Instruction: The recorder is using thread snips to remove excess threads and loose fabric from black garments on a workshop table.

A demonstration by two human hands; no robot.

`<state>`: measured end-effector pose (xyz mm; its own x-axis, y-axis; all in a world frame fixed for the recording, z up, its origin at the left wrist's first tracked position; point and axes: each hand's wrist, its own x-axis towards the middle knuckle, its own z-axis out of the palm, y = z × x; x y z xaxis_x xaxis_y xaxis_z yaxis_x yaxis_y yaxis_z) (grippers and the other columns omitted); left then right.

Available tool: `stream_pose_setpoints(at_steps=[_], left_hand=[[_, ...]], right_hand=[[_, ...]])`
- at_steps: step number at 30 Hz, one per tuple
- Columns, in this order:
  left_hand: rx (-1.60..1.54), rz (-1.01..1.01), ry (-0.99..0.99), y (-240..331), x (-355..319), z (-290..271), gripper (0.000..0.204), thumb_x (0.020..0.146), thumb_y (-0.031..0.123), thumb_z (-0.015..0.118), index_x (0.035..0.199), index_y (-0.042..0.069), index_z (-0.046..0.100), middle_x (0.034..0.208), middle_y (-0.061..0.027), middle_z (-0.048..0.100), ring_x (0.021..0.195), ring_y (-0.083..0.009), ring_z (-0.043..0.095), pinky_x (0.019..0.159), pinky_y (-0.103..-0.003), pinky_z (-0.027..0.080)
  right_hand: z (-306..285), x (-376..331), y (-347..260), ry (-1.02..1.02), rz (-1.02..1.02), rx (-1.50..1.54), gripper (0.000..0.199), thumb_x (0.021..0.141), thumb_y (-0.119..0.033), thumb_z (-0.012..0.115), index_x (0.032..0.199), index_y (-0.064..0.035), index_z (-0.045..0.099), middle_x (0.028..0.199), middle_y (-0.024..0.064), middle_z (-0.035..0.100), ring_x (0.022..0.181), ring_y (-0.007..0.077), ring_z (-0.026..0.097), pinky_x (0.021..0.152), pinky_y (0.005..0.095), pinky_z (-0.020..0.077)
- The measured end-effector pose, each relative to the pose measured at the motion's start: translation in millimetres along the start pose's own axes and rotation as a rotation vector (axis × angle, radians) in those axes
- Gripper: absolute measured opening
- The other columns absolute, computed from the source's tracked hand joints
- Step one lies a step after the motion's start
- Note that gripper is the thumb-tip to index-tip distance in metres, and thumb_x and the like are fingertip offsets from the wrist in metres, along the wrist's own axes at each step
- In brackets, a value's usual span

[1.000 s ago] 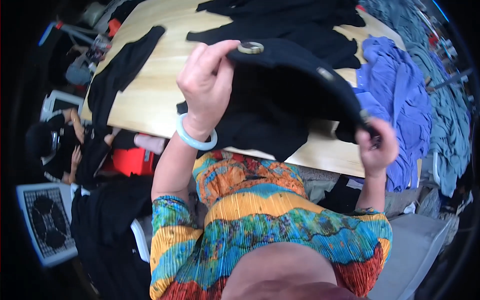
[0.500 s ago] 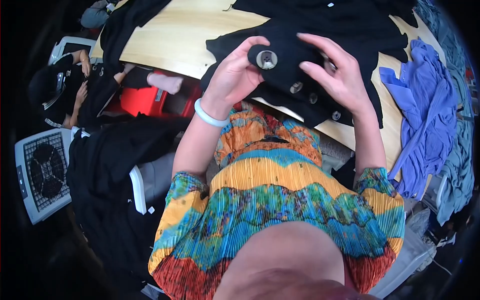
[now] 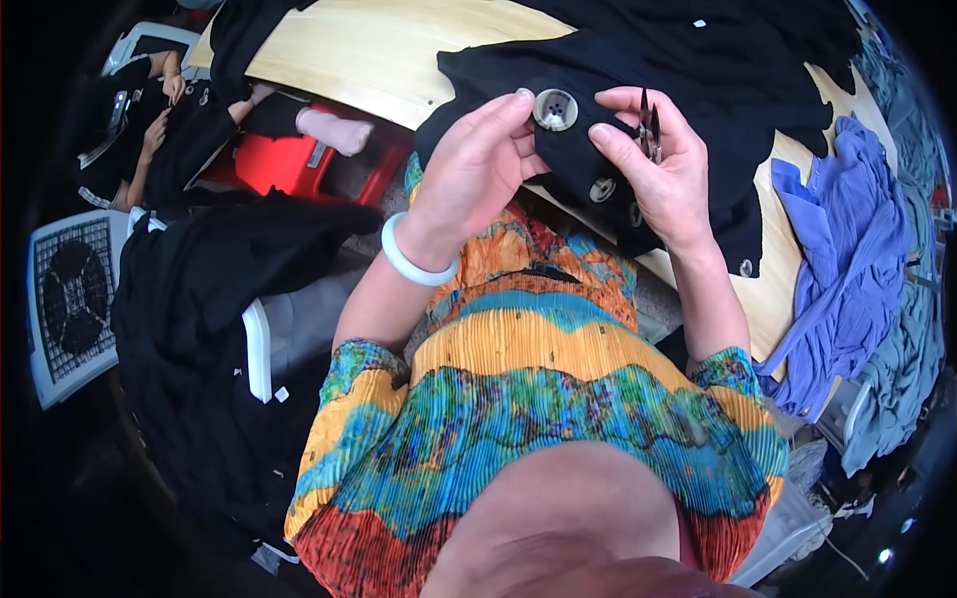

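Note:
A black garment (image 3: 583, 154) with large round buttons is draped over the table edge in front of me. My left hand (image 3: 474, 164) pinches its edge between thumb and fingers, beside a pale-rimmed, four-hole button (image 3: 555, 110) that faces up. Across from it, my right hand (image 3: 666, 174) is closed round a pair of small dark thread snips (image 3: 650, 122), blades pointing up and away. The thumb and forefinger of that hand are close to the fabric right of the button; whether they touch it is unclear. Another button (image 3: 602, 189) hangs lower on the cloth.
More black cloth covers the wooden table (image 3: 369, 50). Purple garments (image 3: 847, 229) lie at the right, beside blue-grey cloth (image 3: 882, 349). A red bin (image 3: 274, 171) stands at the left, near a seated co-worker's hands (image 3: 159, 130). Dark fabric (image 3: 229, 289) hangs over a grey chair.
My right hand has drawn in its fingers and turned, so the snips now show clearly. The button in front of my left hand has shifted slightly right and is more plainly visible.

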<state>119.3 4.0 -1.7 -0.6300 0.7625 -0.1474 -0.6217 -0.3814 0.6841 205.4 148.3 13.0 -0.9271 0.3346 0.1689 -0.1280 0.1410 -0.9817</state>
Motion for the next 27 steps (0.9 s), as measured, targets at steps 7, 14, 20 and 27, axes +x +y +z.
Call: stream_pose_setpoints(at_steps=[7, 14, 20, 27], left_hand=[[0.173, 0.158, 0.017, 15, -19, -5, 0.014, 0.086, 0.011, 0.049, 0.088, 0.000, 0.057, 0.082, -0.0066, 0.061, 0.074, -0.0122, 0.058, 0.068, -0.025, 0.047], [0.198, 0.156, 0.019, 9, -12, 0, 0.015, 0.086, 0.012, 0.050, 0.089, 0.000, 0.058, 0.081, -0.0058, 0.061, 0.071, -0.0113, 0.058, 0.068, -0.024, 0.047], [0.203, 0.074, -0.053, 9, 1, 3, 0.016, 0.086, 0.014, 0.050, 0.087, 0.000, 0.059, 0.079, -0.0048, 0.061, 0.070, -0.0087, 0.058, 0.065, -0.022, 0.047], [0.224, 0.033, -0.072, 6, 7, 16, 0.017, 0.086, 0.014, 0.048, 0.085, 0.001, 0.058, 0.076, -0.0043, 0.061, 0.067, -0.0081, 0.057, 0.063, -0.022, 0.047]], right_hand=[[-19, -8, -4, 0.053, -0.261, -0.409, 0.055, 0.077, -0.029, 0.063, 0.119, -0.0066, 0.037, 0.089, 0.0086, 0.055, 0.067, 0.0129, 0.056, 0.061, 0.0228, 0.0456], [-27, -8, -16, -0.045, -0.454, -0.659, 0.029, 0.074, -0.017, 0.064, 0.098, -0.0046, 0.054, 0.083, 0.0088, 0.057, 0.066, 0.0196, 0.059, 0.057, 0.0264, 0.0473], [-40, -6, -14, -0.072, -0.587, -0.743, 0.024, 0.069, -0.016, 0.067, 0.090, -0.0057, 0.058, 0.073, 0.0061, 0.056, 0.058, 0.0198, 0.057, 0.051, 0.0266, 0.0448], [-51, -1, -11, -0.085, -0.705, -0.866, 0.022, 0.068, -0.017, 0.067, 0.088, -0.0092, 0.060, 0.068, 0.0025, 0.054, 0.057, 0.0177, 0.055, 0.049, 0.0271, 0.0434]])
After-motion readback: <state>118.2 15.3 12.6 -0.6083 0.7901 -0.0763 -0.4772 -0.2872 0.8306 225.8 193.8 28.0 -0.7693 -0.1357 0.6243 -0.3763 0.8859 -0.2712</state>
